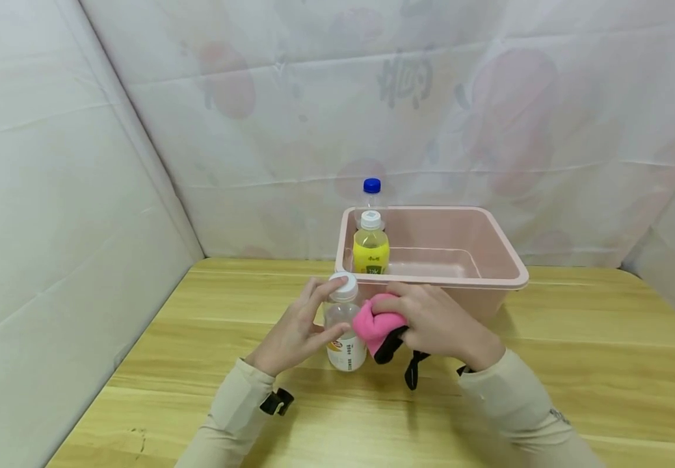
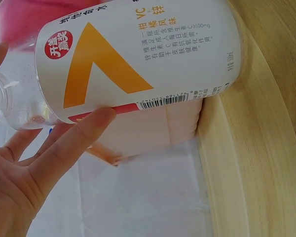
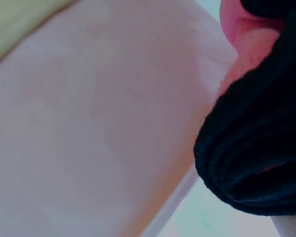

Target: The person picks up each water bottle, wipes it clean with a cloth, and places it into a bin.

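Observation:
A clear plastic bottle [image 1: 346, 351] with a white cap and a white label stands on the table, near the front of the pink bin. My left hand [image 1: 299, 331] holds it, index finger at the cap and thumb across the front; the left wrist view shows the thumb lying on the bottle's label [image 2: 187, 54]. Bunched in my right hand [image 1: 439, 325] is a soft pink-and-black cloth [image 1: 380, 322], close beside the bottle's right side. Black ribbed fabric [image 3: 251, 128] of this cloth fills the right of the right wrist view, and a black strap hangs below it.
Behind the hands sits the pink plastic bin [image 1: 434, 281] on the wooden table [image 1: 197, 364]. At its left end stand a yellow-labelled bottle [image 1: 370, 250] with a white cap and a clear bottle with a blue cap [image 1: 372, 186]. Pale fabric walls [image 1: 291, 130] enclose the table.

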The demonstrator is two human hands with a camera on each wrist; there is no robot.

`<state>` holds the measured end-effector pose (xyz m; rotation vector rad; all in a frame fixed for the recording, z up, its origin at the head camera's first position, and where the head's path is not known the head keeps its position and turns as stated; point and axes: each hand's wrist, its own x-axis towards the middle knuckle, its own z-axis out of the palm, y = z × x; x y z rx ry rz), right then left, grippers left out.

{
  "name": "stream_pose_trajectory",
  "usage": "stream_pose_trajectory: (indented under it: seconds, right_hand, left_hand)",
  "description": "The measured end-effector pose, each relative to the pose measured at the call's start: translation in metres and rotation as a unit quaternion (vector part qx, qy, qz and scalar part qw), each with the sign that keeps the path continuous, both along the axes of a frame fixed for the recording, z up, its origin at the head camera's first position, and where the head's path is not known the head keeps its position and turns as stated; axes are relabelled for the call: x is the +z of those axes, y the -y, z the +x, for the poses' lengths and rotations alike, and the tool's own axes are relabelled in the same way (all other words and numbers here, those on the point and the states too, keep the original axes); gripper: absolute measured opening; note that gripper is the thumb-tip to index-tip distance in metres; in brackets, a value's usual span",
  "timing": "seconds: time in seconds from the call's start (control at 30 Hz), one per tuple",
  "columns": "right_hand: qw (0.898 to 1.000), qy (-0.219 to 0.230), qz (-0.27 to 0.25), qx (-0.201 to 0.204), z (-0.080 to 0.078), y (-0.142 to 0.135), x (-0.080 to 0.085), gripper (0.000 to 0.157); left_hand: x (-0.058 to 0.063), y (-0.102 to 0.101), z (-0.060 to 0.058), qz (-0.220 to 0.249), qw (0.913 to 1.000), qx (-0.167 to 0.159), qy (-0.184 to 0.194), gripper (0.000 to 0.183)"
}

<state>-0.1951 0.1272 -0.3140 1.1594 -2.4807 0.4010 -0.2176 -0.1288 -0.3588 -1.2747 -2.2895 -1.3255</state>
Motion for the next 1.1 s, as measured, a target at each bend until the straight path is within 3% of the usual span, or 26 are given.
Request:
stream_pose_trajectory:
  seconds: [0.2,0.47,0.77,1.1]
  right_hand:
    - [0.997,-0.064,-0.044,0.011,-0.002,-0.001,0.009,0.056]
    - [0.995,-0.084,-0.046,0.020,-0.001,-0.001,0.010,0.055]
    - [0.997,-0.057,-0.042,0.009,-0.001,-0.002,0.004,0.056]
    - [1.000,0.016,-0.015,-0.002,0.000,0.003,-0.023,0.045]
  left_hand:
    - [0.000,-0.001,0.000,-0.001,1.0000,-0.005,-0.005,0.068]
    - [-0.001,-0.002,-0.001,0.002,0.9999,-0.007,-0.010,0.068]
    - [0.000,-0.003,-0.002,-0.001,1.0000,-0.005,0.001,0.067]
    - [0.000,-0.001,-0.002,-0.005,1.0000,0.006,0.000,0.068]
